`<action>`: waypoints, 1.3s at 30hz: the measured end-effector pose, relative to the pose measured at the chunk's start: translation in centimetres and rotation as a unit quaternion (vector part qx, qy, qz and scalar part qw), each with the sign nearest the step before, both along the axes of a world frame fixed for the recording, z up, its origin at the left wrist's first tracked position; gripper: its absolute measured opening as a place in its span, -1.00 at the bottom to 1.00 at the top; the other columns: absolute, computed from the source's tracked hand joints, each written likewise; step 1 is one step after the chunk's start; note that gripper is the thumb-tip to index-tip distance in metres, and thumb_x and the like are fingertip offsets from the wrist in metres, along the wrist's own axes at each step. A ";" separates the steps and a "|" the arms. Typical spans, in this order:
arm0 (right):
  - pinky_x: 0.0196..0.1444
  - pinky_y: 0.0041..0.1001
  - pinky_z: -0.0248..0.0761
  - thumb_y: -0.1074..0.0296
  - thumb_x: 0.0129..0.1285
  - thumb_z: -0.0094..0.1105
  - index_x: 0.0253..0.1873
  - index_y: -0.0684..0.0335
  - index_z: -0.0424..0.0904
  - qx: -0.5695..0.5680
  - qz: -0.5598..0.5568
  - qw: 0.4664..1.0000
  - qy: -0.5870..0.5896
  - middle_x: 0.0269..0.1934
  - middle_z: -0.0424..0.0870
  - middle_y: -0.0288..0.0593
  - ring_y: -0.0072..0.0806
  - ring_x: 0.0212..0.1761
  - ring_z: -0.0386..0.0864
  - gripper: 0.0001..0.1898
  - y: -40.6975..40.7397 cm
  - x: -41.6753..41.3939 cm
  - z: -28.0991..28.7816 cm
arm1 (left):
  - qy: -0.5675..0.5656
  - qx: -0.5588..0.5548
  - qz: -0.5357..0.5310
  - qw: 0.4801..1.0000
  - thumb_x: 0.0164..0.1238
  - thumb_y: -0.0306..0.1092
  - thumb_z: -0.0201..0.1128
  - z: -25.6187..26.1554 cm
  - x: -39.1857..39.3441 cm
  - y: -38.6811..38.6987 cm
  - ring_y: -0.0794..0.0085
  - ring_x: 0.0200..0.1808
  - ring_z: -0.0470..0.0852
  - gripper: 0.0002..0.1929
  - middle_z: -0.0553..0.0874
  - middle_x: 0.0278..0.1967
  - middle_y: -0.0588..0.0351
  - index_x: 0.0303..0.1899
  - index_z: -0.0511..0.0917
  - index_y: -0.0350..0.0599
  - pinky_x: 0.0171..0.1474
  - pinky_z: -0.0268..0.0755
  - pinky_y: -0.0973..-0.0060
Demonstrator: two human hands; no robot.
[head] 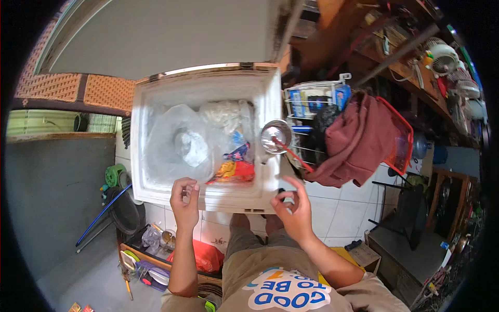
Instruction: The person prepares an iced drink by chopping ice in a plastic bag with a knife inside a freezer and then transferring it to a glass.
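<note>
An open white chest freezer (206,197) stands before me. On its left side lies a clear plastic bag (171,128) around a whitish, icy-looking mass (193,148). Red and yellow packaging (234,171) and more clear plastic fill its right side. My left hand (185,201) is at the freezer's front edge, fingers curled, with nothing seen in it. Over the front right corner is my right hand (292,204), its fingers bent and apart, nothing visible between them. A clear cup (276,136) with a red straw or handle (294,154) sits on the right rim.
The raised freezer lid (163,35) stands at the back. On the right are a white wire rack (308,113) and a dark red cloth (358,144) over a red-edged basket (405,144). A low shelf with a red plastic bag (202,257) is at lower left.
</note>
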State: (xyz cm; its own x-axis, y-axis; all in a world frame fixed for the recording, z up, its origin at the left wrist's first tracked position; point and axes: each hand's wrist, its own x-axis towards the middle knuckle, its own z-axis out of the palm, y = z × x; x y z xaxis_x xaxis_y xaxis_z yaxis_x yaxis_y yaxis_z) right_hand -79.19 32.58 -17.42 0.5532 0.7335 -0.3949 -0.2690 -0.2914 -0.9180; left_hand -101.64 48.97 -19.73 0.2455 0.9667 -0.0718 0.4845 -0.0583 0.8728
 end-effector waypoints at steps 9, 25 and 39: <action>-0.26 -0.65 0.46 0.46 0.22 0.39 0.27 0.36 0.37 -0.020 -0.128 0.990 -0.046 0.21 0.47 -0.14 -0.60 -0.08 0.60 -0.45 6.0 -1.0 -3.0 | 0.096 -0.018 -0.084 0.992 0.35 -0.35 0.29 -3.8 -0.8 10.4 0.42 -0.27 0.61 -0.86 0.67 -0.18 0.10 -0.15 0.60 -0.15 -0.17 0.42 0.49; -0.50 -0.64 0.33 0.30 0.34 0.32 -0.36 0.11 0.31 -0.041 -0.287 0.956 -0.054 -0.43 0.46 -0.42 -0.75 -0.47 0.38 -0.69 11.3 -3.6 -4.0 | 0.196 -0.055 -0.233 0.951 0.12 -0.43 0.35 -20.6 -3.4 21.2 0.18 -0.17 0.71 -0.70 0.72 -0.20 -0.12 -0.07 0.58 -0.15 -0.10 0.55 0.35; -0.49 -0.65 0.21 0.45 0.23 0.40 -0.51 0.06 0.19 -0.076 -0.120 0.989 -0.044 -0.60 0.27 -0.54 -0.77 -0.54 0.28 -0.55 16.3 -7.3 -4.2 | 0.444 -0.010 -0.422 0.791 -0.04 -0.41 0.45 -27.0 2.1 20.5 -0.08 -0.01 0.67 -0.46 0.61 -0.05 -0.27 0.09 0.54 -0.13 0.00 0.60 0.18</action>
